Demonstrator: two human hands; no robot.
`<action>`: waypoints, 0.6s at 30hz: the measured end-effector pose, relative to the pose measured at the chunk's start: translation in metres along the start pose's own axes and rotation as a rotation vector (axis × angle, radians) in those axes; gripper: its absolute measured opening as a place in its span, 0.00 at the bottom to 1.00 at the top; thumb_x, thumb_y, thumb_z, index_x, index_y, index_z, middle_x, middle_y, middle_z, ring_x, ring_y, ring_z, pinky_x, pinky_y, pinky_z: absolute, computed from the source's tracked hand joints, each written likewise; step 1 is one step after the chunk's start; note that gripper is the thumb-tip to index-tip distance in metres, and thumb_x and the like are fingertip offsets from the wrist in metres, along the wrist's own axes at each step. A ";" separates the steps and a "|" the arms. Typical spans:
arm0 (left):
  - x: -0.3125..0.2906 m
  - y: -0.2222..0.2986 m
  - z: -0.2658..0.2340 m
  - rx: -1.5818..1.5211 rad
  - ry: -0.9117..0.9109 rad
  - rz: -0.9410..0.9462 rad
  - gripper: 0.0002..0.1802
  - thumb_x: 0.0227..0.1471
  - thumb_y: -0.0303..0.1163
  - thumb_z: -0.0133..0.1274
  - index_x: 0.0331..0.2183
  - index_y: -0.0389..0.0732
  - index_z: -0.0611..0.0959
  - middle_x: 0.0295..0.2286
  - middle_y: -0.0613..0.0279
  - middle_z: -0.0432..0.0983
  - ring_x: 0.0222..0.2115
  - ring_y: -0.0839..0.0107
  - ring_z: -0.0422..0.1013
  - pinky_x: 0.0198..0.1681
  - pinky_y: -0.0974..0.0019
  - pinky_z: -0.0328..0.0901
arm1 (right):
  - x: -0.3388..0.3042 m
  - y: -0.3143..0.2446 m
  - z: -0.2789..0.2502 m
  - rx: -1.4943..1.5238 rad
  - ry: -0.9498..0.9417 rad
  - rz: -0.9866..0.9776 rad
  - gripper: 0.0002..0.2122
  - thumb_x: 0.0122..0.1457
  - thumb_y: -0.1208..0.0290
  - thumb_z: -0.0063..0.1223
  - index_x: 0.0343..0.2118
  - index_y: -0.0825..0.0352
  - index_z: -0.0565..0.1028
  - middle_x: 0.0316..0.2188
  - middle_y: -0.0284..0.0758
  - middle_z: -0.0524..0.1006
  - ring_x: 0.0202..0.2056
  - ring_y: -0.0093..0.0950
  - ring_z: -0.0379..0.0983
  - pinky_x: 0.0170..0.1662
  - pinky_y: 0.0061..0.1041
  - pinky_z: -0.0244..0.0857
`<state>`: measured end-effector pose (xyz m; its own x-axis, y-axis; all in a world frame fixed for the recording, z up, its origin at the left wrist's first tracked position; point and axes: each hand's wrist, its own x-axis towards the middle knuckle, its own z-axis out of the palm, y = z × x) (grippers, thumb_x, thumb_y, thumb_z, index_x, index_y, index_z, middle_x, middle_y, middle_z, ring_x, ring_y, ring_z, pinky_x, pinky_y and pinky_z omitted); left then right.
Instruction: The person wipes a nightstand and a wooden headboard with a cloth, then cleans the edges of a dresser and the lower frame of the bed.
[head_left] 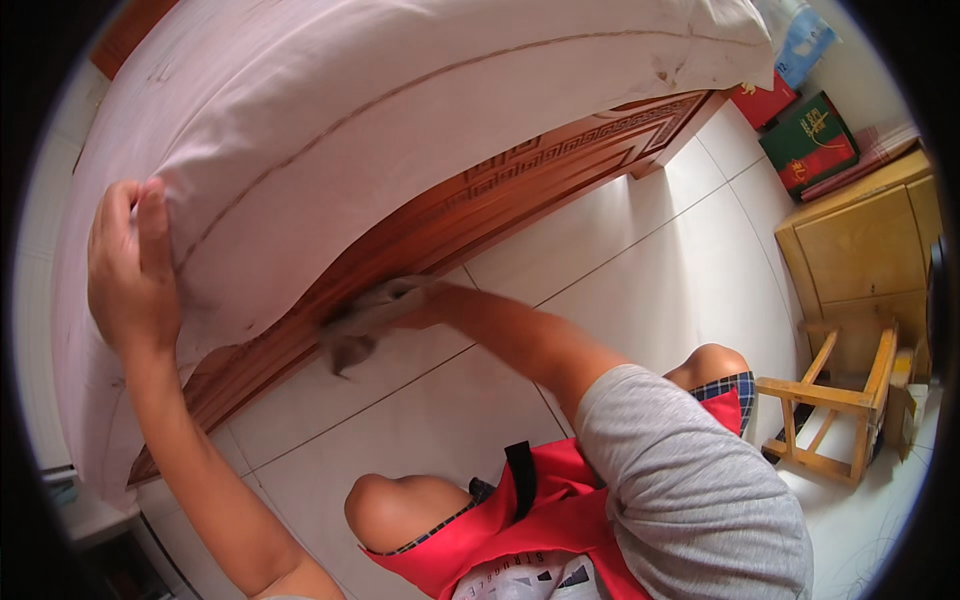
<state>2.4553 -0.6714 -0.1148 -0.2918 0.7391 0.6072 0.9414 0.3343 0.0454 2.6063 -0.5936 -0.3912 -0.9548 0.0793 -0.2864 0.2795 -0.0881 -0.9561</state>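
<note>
At the left, my left hand pinches the side of a pale pink bedsheet between thumb and fingers. The sheet hangs over a carved reddish-brown wooden bed side panel, and its lower edge is lifted in folds near that hand. My right hand reaches low against the panel, closed on a greyish cloth. The cloth is smeared by motion and bunched, and one end dangles toward the floor. Most of my right fingers are hidden by the cloth and blur.
White floor tiles lie between the bed and my bent knees. To the right stand a wooden stool and a yellowish wooden cabinet. A green and red box leans beyond the cabinet.
</note>
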 end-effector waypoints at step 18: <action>0.003 -0.002 0.003 -0.045 0.127 0.095 0.23 0.57 0.48 0.30 0.32 0.39 0.72 0.28 0.61 0.69 0.31 0.66 0.66 0.37 0.70 0.59 | -0.285 0.150 -0.197 -1.096 1.382 0.106 0.07 0.44 0.78 0.50 0.28 0.69 0.72 0.28 0.40 0.73 0.30 0.36 0.71 0.32 0.31 0.64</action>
<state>2.4521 -0.6681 -0.1154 -0.1804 0.6854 0.7054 0.9711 0.2381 0.0169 2.9403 -0.4338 -0.4651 -0.3160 0.8729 0.3717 0.8153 0.4502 -0.3640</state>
